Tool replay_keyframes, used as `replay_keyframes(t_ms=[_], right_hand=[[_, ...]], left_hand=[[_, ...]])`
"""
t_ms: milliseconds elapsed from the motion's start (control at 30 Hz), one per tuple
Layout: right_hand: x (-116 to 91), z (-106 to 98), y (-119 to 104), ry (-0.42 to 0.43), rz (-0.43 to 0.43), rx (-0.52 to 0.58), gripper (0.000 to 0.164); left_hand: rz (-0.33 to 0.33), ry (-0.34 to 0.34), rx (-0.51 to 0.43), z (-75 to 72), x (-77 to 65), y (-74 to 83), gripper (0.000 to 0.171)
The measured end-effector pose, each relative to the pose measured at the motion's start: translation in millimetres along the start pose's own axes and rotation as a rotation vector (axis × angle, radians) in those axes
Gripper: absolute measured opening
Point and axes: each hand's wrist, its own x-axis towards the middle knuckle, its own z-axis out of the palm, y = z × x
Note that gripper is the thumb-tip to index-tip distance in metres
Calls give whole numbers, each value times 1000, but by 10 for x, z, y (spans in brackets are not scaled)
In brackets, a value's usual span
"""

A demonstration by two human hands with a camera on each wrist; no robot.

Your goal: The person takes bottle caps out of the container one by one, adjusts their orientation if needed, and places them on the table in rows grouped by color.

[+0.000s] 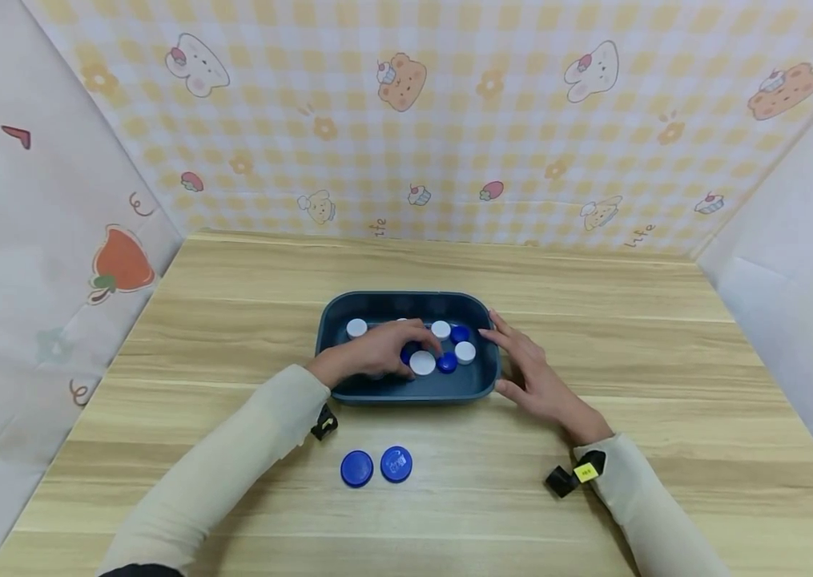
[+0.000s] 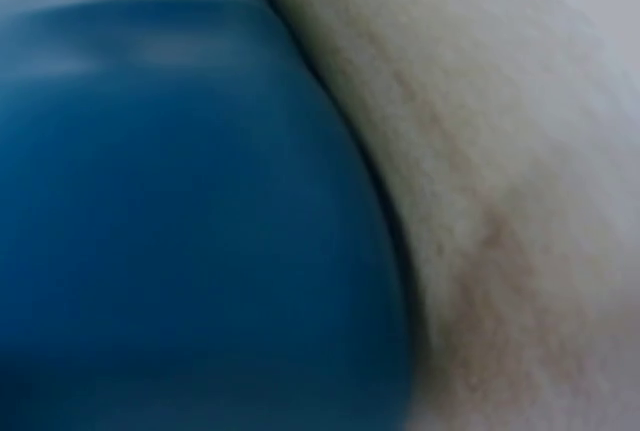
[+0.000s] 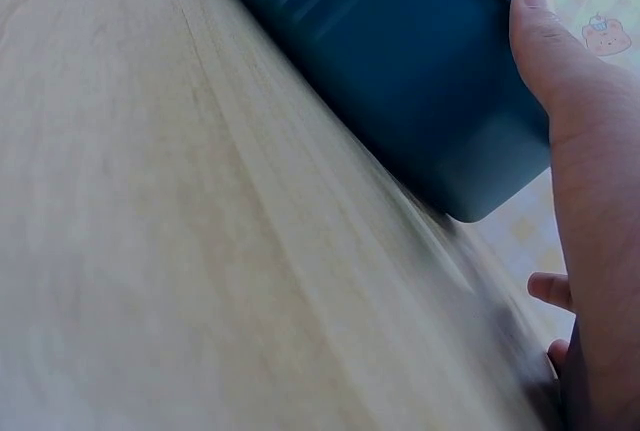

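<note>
Lying in the dark blue tray (image 1: 413,399), a large white cap (image 1: 422,363) is framed by the bent index finger and thumb of the left hand (image 1: 377,351); whether it is pinched or merely bracketed cannot be told. A small blue cap (image 1: 447,363) is set just beside it, near the index fingertip. To the right, a white cap (image 1: 465,353) and a darker blue cap (image 1: 460,334) are grouped close together.

Because the caps are crowded, a neighbour could easily be knocked or picked up along with the white one, and a smooth edge might be lost from a shallow grasp. The tray's right end is touched by the right hand (image 1: 532,373), its fingers extended and relaxed at the rim; if pressed unevenly, the tray could be slid or tipped. Nearer the person, two blue caps (image 1: 357,469) (image 1: 396,464) on the wooden tabletop (image 1: 507,513) could be brushed by the left sleeve (image 1: 247,441).

Some caps are partly covered by the left hand, so no sure count can be made. The left wrist view is filled by blurred blue wall and skin; in the right wrist view, the tray's inside is not shown.
</note>
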Motion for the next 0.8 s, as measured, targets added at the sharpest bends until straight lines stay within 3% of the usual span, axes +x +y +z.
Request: replay_keyframes(t_ms=[200,800], right_hand=[[2,8,-1,7,-6,2,78],[5,16,16,10,-11,1,77]], left_hand=[[-27,-29,63,22,0,-1,35],[38,-88,119,13,-21,33,36]])
